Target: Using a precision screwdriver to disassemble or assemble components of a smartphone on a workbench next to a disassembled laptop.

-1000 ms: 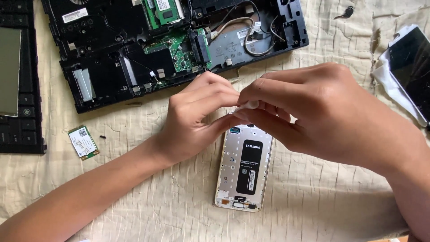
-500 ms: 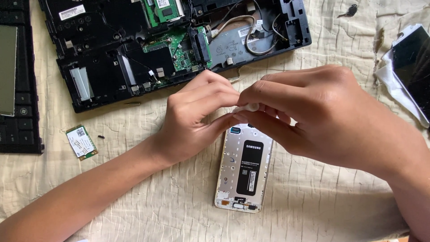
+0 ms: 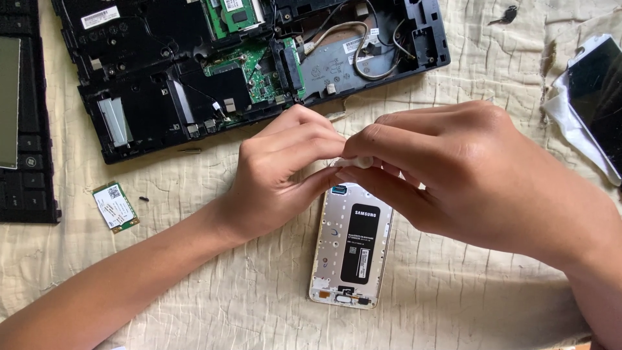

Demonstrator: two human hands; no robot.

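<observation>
Cream cloth covers the whole work surface, wrinkled. Largest thing on it: opened black laptop base at top, cover off, green circuit board exposed mid-chassis, grey cables looped in the right bay. At far left edge, a black keyboard panel with a grey strip, partly cut off by frame. At far right, a dark phone screen panel lies on a white wrapper, partly out of view.

Centre: both forearms come in from the bottom corners. Left hand and right hand meet fingertip to fingertip just above the phone's top edge. Both hands closed in a pinch; between them a small white bit, mostly hidden by the fingers, cannot tell what it is. Right hand overlaps the phone's upper right corner.

Opened phone lies flat on the cloth, back cover off, silver-gold frame, black battery in the middle, below and between the hands.

Small items: green wireless card with white sticker, left of the left forearm, apart from it. Tiny dark screw just beside the card. Small dark piece on the cloth top right, too small to tell.
</observation>
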